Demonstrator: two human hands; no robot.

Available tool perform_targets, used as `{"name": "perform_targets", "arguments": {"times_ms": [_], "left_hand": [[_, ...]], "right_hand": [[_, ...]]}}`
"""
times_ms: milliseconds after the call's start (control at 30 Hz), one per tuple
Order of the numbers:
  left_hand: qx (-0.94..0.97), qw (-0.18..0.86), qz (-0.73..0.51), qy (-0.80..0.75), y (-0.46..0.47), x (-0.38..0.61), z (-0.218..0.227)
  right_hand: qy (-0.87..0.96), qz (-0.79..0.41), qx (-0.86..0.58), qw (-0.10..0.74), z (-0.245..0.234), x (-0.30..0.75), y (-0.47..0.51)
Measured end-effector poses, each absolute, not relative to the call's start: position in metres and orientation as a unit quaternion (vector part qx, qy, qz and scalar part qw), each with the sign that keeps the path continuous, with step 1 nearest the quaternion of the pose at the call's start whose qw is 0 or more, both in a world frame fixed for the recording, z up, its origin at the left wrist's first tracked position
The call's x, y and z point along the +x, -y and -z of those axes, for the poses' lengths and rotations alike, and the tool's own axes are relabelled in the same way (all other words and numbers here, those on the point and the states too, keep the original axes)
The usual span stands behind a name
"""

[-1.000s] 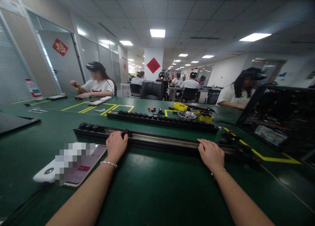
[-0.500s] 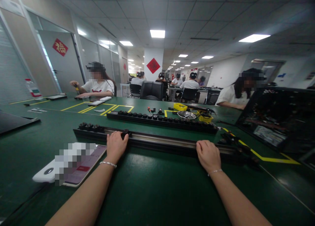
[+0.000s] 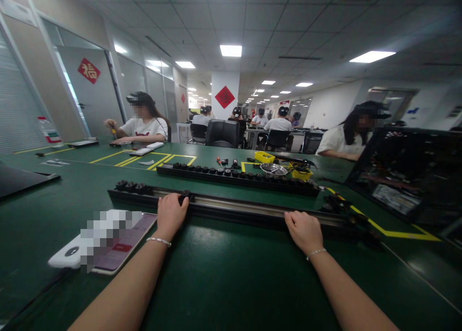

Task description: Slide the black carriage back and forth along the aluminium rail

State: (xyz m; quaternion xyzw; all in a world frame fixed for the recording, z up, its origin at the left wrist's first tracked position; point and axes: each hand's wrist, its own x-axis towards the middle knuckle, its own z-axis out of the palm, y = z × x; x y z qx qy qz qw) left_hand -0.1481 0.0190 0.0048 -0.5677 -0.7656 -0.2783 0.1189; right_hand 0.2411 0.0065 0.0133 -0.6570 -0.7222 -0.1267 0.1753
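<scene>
A long black rail (image 3: pixel 234 208) with a metal channel lies across the green table (image 3: pixel 224 273) in front of me. My left hand (image 3: pixel 170 214) rests on the rail's near edge, fingers curled round a small black slider piece (image 3: pixel 185 195). My right hand (image 3: pixel 303 231) grips the rail's near edge further right, fingers bent over it. Several more black sliders (image 3: pixel 132 186) sit bunched at the rail's left end.
A second black rail with several knobs (image 3: pixel 231 173) lies behind the first. Yellow bins (image 3: pixel 264 156) and a metal bowl (image 3: pixel 273 168) stand beyond it. A phone and white device (image 3: pixel 104 239) lie at the left. A dark open machine case (image 3: pixel 407 177) sits at the right. Other people work at the table's far side.
My right hand has slid a little to the left along the rail. The left hand and the rail have stayed in place.
</scene>
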Motion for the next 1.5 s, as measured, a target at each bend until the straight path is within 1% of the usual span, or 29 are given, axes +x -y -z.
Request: {"name": "perform_targets", "arguments": {"times_ms": [300,667,900,1167,1500], "left_hand": [[-0.566,0.116,0.264,0.772,-0.0175,-0.1471,-0.0088],[-0.565,0.107,0.268,0.773,-0.0149,-0.1457,-0.0115],[-0.561,0.103,0.283,0.771,-0.0146,-0.1451,-0.0118],[-0.562,0.098,0.279,0.773,-0.0136,-0.1438,-0.0122],[-0.564,0.096,0.285,0.769,-0.0131,-0.1437,-0.0124]], "right_hand": [[0.720,0.130,-0.657,0.183,-0.0134,0.2404,-0.0060],[0.718,0.152,-0.659,0.163,-0.0129,0.2400,-0.0073],[0.719,0.134,-0.659,0.176,-0.0138,0.2396,-0.0065],[0.719,0.117,-0.665,0.167,-0.0157,0.2389,-0.0053],[0.720,0.134,-0.659,0.172,-0.0136,0.2400,-0.0065]]}}
